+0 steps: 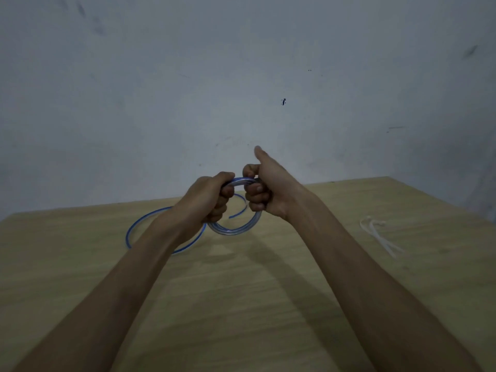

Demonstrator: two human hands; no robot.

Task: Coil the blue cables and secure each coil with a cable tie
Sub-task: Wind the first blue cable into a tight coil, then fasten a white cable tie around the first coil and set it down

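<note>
my left hand [214, 196] and right hand [264, 191] both clench blue cable coil [236, 229]; loose tail [239, 210] may spring coil apart if grip slackens.

- Blue cable [233, 233]: clear, glossy plastic tube with a blue line inside, catching the light.
- Table [268, 304]: pale wood-grain top, smooth and matt, hardly any shine.
- Cable ties [379, 236]: whitish plastic, smooth and slightly translucent.
- Wall [188, 89]: matt painted surface, scuffed, with dark specks.

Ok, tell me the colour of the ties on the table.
The ties are white; the head view shows them.
</note>
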